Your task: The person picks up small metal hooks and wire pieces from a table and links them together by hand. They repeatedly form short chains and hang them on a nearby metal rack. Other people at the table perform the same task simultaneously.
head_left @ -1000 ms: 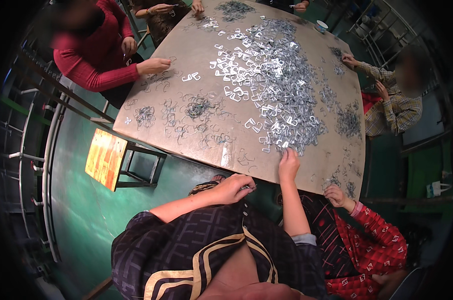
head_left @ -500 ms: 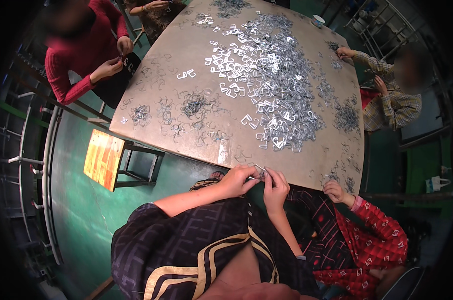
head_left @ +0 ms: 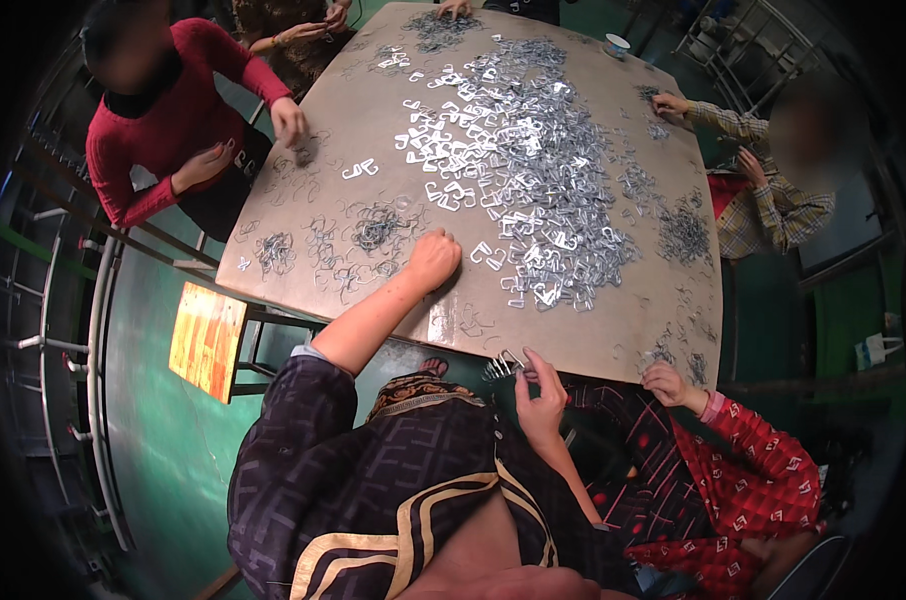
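My left hand [head_left: 435, 262] is over the table [head_left: 413, 300], its fingers curled closed beside a loose heap of thin dark wire pieces [head_left: 378, 228]. What those fingers hold, if anything, is hidden. Just off the table's near edge, my right hand [head_left: 540, 405] pinches shiny metal hook-shaped clips [head_left: 503, 366] between thumb and fingers. Several of them seem to stick out toward the left. A large pile of silvery hook-shaped clips [head_left: 543, 170] covers the middle of the table, farther off than both hands.
Co-workers sit around the table: a red sweater [head_left: 188, 110] at left, a checked sleeve [head_left: 733, 122] at right, and a hand [head_left: 673, 385] with a red patterned sleeve close to my right. A wooden stool [head_left: 208, 340] stands at left. Toward the far right is a small white cup [head_left: 616, 44].
My left hand has left my right hand and moved up and left over the table. The right hand keeps its metal clips near the edge. The red-sweatered co-worker's hand has reached onto the table.
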Action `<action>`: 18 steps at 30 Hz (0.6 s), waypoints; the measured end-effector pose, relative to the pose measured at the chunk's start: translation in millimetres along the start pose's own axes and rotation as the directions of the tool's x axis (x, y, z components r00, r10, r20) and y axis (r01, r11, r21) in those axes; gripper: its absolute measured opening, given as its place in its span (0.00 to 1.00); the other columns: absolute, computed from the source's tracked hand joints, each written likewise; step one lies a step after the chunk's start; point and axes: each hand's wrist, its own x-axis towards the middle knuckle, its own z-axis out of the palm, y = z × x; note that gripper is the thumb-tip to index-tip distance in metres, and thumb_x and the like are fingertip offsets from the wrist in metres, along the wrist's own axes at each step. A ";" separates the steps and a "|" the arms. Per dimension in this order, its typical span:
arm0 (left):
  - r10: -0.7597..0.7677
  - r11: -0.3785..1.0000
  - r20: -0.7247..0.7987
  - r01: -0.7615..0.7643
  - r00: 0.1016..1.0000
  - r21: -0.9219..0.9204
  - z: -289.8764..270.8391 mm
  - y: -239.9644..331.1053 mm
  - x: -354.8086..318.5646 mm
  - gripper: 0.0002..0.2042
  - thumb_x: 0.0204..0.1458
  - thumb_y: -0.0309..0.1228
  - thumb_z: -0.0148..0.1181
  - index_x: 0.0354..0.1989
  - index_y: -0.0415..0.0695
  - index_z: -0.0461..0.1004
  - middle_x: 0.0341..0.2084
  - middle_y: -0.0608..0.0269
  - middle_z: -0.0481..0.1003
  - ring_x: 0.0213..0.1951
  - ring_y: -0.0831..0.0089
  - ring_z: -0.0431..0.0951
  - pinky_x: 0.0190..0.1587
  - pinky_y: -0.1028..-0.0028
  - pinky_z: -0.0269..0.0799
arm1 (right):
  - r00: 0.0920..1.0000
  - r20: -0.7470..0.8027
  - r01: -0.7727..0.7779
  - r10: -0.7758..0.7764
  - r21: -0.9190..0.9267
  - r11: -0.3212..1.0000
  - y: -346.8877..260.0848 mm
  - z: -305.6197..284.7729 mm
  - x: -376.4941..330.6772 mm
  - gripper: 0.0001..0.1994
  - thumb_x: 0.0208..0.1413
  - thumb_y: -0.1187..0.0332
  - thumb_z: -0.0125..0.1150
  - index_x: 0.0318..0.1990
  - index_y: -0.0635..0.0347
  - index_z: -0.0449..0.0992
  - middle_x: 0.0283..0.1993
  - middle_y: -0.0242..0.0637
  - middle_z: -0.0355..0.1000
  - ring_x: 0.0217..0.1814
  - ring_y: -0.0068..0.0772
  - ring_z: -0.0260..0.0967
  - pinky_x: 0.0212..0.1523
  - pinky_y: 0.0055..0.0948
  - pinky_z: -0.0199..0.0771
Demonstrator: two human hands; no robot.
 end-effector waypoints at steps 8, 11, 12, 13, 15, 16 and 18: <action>-0.069 0.970 0.208 0.114 0.976 -0.215 -41.6 17.2 34.4 0.07 0.47 0.27 0.54 0.26 0.40 0.78 0.20 0.55 0.78 0.28 0.60 0.80 0.31 0.66 0.75 | 0.997 -0.072 -0.021 0.022 0.015 1.000 4.7 -5.0 -6.1 0.23 0.48 0.84 0.58 0.55 0.62 0.71 0.35 0.43 0.72 0.33 0.34 0.73 0.35 0.28 0.75; -0.059 0.572 0.347 0.317 0.936 -0.757 -64.7 45.1 20.2 0.06 0.53 0.26 0.58 0.32 0.36 0.77 0.24 0.57 0.79 0.28 0.72 0.79 0.34 0.73 0.74 | 0.996 -0.088 -0.030 0.033 0.034 0.999 7.8 -3.4 -7.3 0.24 0.48 0.84 0.58 0.56 0.62 0.69 0.35 0.43 0.72 0.33 0.34 0.74 0.35 0.29 0.75; 0.051 0.249 0.391 0.368 0.919 -0.896 -65.3 56.1 9.5 0.05 0.54 0.25 0.58 0.34 0.36 0.76 0.27 0.62 0.79 0.31 0.79 0.77 0.37 0.76 0.72 | 0.995 -0.091 -0.038 0.041 0.041 0.998 8.6 -3.1 -6.5 0.25 0.48 0.84 0.58 0.56 0.62 0.69 0.35 0.43 0.73 0.33 0.34 0.74 0.35 0.29 0.76; 0.181 0.063 0.383 0.378 0.906 -0.924 -70.1 69.6 -0.9 0.06 0.55 0.26 0.58 0.36 0.35 0.75 0.31 0.64 0.78 0.34 0.78 0.76 0.39 0.77 0.72 | 0.994 -0.093 -0.048 0.052 0.045 0.998 8.6 -3.9 -6.7 0.25 0.48 0.84 0.58 0.57 0.63 0.68 0.36 0.44 0.73 0.33 0.34 0.74 0.35 0.29 0.76; 0.269 0.033 0.358 0.363 0.894 -0.931 -113.0 96.7 -14.9 0.07 0.55 0.28 0.59 0.35 0.36 0.75 0.30 0.64 0.78 0.34 0.79 0.75 0.40 0.77 0.70 | 0.994 -0.096 -0.050 0.053 0.042 0.998 5.7 -5.1 -6.2 0.25 0.48 0.84 0.59 0.57 0.63 0.68 0.36 0.44 0.73 0.34 0.34 0.75 0.35 0.29 0.76; 0.312 0.063 0.389 0.390 0.867 -0.919 -123.1 103.0 -19.0 0.06 0.54 0.28 0.61 0.34 0.37 0.75 0.31 0.64 0.77 0.37 0.77 0.74 0.43 0.75 0.68 | 0.994 -0.098 -0.047 0.051 0.041 0.998 4.5 -5.4 -4.9 0.26 0.48 0.83 0.59 0.58 0.63 0.67 0.36 0.44 0.73 0.34 0.34 0.75 0.35 0.29 0.76; 0.319 0.108 0.286 0.266 0.903 -0.958 -117.2 111.7 -27.8 0.06 0.53 0.28 0.61 0.34 0.38 0.75 0.34 0.63 0.74 0.40 0.74 0.72 0.46 0.73 0.66 | 0.993 -0.096 -0.063 0.066 0.033 0.997 4.4 -5.5 -6.2 0.26 0.49 0.82 0.60 0.58 0.62 0.67 0.36 0.44 0.74 0.34 0.33 0.75 0.36 0.28 0.76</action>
